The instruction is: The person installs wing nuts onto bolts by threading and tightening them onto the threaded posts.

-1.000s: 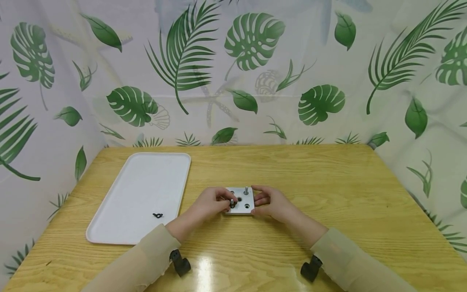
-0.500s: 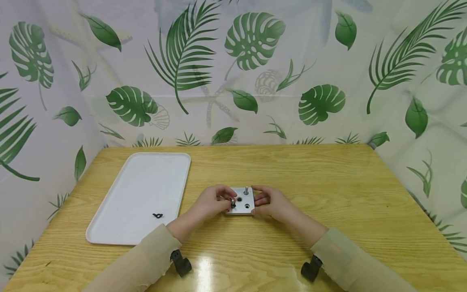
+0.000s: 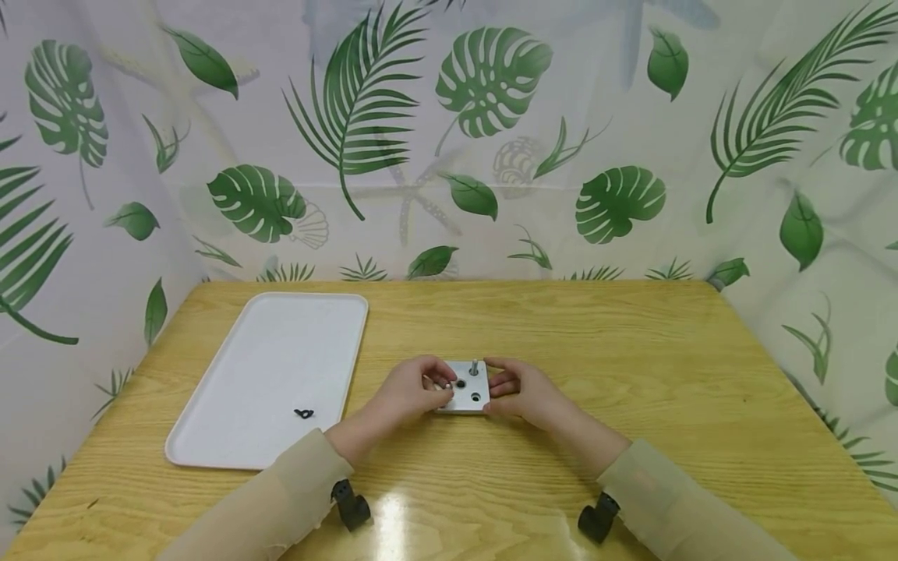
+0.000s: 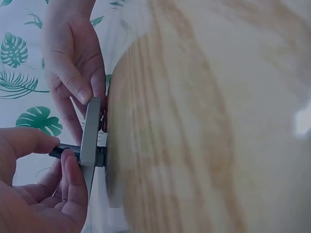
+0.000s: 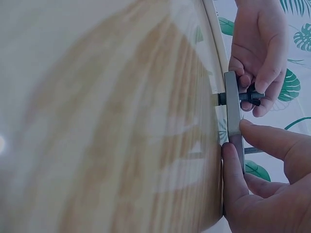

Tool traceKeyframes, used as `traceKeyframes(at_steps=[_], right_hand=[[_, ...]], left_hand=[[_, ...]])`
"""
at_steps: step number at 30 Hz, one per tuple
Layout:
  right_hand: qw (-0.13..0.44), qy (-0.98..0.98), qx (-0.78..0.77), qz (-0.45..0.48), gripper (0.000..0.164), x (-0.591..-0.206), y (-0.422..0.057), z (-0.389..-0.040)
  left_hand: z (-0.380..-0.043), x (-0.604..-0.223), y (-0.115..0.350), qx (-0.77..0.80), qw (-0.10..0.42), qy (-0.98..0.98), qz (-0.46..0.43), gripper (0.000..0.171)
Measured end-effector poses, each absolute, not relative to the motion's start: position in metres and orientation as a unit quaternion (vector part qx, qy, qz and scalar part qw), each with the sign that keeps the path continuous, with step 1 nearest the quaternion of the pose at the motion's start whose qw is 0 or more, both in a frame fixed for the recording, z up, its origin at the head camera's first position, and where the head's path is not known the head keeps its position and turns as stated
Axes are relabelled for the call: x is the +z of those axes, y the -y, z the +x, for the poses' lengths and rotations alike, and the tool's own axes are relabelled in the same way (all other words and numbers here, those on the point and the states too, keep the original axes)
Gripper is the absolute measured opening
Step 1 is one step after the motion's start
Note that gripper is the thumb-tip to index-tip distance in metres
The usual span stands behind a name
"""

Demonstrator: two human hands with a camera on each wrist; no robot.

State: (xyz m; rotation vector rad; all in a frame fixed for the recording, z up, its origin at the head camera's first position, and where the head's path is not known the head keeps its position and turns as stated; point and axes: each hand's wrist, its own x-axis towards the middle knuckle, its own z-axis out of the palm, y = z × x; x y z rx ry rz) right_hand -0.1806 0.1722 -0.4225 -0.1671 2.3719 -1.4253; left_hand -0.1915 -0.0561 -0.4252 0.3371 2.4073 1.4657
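A small silver metal plate (image 3: 466,402) with several holes lies level just above the table. My left hand (image 3: 407,388) pinches a black wing nut (image 5: 253,95) on the threaded bolt (image 5: 245,96) that sticks up through the plate's left side; in the head view the fingers mostly cover it. The bolt's head shows under the plate in both wrist views. A second bolt (image 3: 474,367) stands upright at the plate's far right corner, bare of any nut. My right hand (image 3: 529,391) grips the plate's right edge between thumb and fingers.
On the left a white tray (image 3: 295,343) lies on the wooden table (image 3: 631,358), with another black wing nut (image 3: 304,414) near its front right. Leaf-patterned cloth (image 3: 393,140) stands behind and at both sides.
My left fingers and thumb have shifted round the wing nut on the left bolt, now hiding it from the head view. My right hand and the plate stay in place.
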Motion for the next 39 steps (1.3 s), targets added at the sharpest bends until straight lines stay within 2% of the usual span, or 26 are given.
traceKeyframes(at_steps=[16, 22, 27, 32, 39], right_hand=[[0.184, -0.84, -0.508, -0.052, 0.08, -0.4234, -0.1727, -0.1806], [0.187, -0.84, -0.507, -0.05, 0.081, -0.4243, -0.1725, -0.1804], [0.183, -0.839, -0.509, -0.055, 0.081, -0.4237, -0.1722, -0.1812], [0.181, -0.842, -0.506, -0.055, 0.079, -0.4234, -0.1721, -0.1816], [0.18, -0.842, -0.506, -0.056, 0.08, -0.424, -0.1725, -0.1806]], left_hand=[[-0.1943, -0.4213, 0.0592, 0.51, 0.185, -0.834, 0.1, 0.026], [-0.1916, -0.422, 0.0567, 0.522, 0.191, -0.827, 0.086, 0.021], [-0.1912, -0.4207, 0.0559, 0.521, 0.183, -0.828, 0.093, 0.023], [-0.1909, -0.4194, 0.0558, 0.491, 0.166, -0.847, 0.116, 0.014], [-0.1906, -0.4247, 0.0526, 0.48, 0.153, -0.855, 0.124, 0.011]])
